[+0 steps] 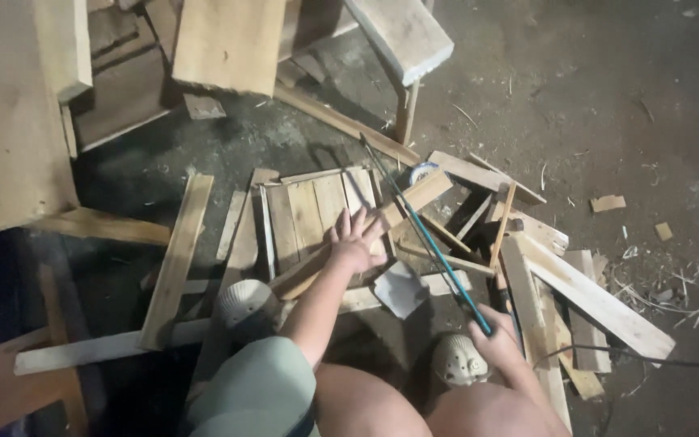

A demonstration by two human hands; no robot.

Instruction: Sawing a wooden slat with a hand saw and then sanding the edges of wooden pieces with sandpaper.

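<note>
My left hand (357,240) presses flat, fingers spread, on a long wooden strip (410,200) that lies diagonally over a small panel of nailed slats (313,212). Lower right, my right hand (502,333) grips the handle of a hand saw (426,239) with a blue-green frame. The saw's thin blade runs up and left across the strip, just right of my left hand. My feet in pale clogs (246,305) rest among the wood, the other clog (459,360) near my right hand.
Scrap boards and offcuts (584,295) litter the dirty concrete floor (608,97). Large planks (10,121) lean at the upper left and a thick board (402,36) at top centre. A roll of tape (422,171) lies behind the strip. A dark cable (649,356) trails at the lower right.
</note>
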